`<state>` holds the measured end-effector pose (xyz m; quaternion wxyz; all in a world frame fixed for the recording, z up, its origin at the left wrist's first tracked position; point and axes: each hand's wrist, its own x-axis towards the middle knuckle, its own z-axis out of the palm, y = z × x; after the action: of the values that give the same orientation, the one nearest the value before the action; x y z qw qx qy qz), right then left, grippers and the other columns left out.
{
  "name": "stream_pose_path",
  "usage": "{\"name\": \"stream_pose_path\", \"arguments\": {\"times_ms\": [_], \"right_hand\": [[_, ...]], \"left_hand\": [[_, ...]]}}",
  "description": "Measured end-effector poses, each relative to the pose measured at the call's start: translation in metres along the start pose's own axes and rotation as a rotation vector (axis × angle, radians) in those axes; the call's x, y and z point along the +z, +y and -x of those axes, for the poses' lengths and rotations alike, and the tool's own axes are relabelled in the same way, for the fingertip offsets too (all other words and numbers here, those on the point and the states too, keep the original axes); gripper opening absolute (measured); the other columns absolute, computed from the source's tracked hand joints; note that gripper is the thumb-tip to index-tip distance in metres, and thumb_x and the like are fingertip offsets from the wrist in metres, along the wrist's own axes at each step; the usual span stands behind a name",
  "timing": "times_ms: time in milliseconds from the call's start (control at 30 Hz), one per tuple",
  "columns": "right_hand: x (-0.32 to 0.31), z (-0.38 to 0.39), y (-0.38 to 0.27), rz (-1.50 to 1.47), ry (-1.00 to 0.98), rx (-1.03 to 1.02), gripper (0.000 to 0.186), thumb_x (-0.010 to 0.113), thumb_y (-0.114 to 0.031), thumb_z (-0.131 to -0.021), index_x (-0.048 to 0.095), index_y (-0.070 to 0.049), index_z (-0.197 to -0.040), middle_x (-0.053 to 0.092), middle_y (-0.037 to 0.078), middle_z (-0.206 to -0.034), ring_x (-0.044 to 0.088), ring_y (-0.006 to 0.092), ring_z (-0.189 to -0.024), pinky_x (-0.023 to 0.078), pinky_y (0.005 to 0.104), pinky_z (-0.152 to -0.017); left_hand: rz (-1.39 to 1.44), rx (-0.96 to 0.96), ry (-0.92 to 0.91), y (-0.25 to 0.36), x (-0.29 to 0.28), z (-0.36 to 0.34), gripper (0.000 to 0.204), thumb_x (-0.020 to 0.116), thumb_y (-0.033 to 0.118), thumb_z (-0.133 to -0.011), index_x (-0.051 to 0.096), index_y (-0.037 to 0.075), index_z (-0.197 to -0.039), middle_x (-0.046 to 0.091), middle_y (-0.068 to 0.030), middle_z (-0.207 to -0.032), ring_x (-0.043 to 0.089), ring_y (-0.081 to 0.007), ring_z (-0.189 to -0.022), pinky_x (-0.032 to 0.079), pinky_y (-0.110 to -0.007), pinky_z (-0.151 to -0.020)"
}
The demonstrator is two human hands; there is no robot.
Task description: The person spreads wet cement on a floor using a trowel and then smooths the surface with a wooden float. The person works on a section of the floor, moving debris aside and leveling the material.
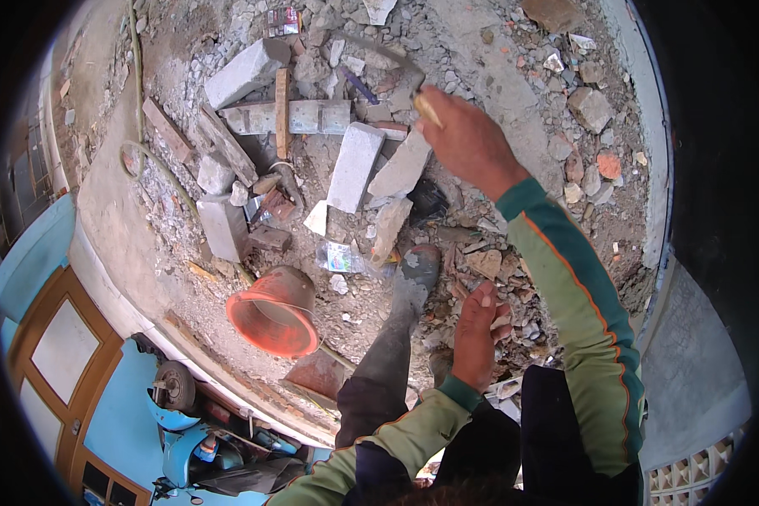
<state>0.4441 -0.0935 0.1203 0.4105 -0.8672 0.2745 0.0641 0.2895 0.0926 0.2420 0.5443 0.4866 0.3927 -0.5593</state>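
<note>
My right hand (474,142) is closed around the pale wooden handle (427,110) of a sickle. The sickle's thin curved blade (388,55) reaches left over grey rubble, its tip hard to pick out from the stones. Lower down, my left hand (478,333) is just above broken stone chips (485,263) beside my legs. Its thumb and half-curled fingers are apart, with nothing visible between them. Left of the right hand lie a flat concrete slab (403,164) and a pale block (355,167).
My dark boot (418,268) stands among the debris. An orange bucket (271,314) lies tilted to the left. Beyond it are a wooden-handled tool (282,114), several pale blocks and a hose (137,76). A blue motor scooter (185,447) stands by the wall at lower left.
</note>
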Motion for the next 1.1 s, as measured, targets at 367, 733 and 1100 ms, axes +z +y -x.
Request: {"name": "stream_pose_path", "arguments": {"times_ms": [367,733,1100], "right_hand": [[-0.006,0.013,0.011,0.051,-0.167,0.049,0.042,0.059,-0.036,-0.098,0.06,-0.013,-0.132,0.072,0.021,-0.108,0.07,0.0392,-0.102,0.053,0.0478,-0.09],[-0.204,0.008,0.189,0.293,0.091,0.315,0.053,0.057,-0.048,-0.101,0.057,-0.012,-0.14,0.068,0.009,-0.086,0.06,0.0187,-0.07,0.051,0.0371,-0.07],[-0.188,0.149,0.234,0.367,0.331,0.495,0.047,0.06,-0.041,-0.099,0.058,-0.015,-0.137,0.069,0.023,-0.12,0.066,0.0407,-0.11,0.051,0.0446,-0.092]], "left_hand": [[0.108,-0.03,0.072,-0.015,-0.005,0.004,0.071,0.052,0.054,-0.102,0.038,0.003,-0.149,0.046,-0.0102,-0.144,0.052,-0.0243,-0.122,0.045,-0.042,-0.098],[0.131,-0.111,-0.043,-0.03,-0.007,0.014,0.061,0.049,0.049,-0.104,0.043,0.005,-0.146,0.048,-0.0067,-0.138,0.054,-0.0245,-0.118,0.047,-0.039,-0.094],[0.037,-0.108,-0.048,-0.056,-0.003,0.015,0.059,0.05,0.049,-0.104,0.045,0.006,-0.144,0.049,-0.007,-0.139,0.055,-0.0245,-0.118,0.046,-0.041,-0.096]]}}
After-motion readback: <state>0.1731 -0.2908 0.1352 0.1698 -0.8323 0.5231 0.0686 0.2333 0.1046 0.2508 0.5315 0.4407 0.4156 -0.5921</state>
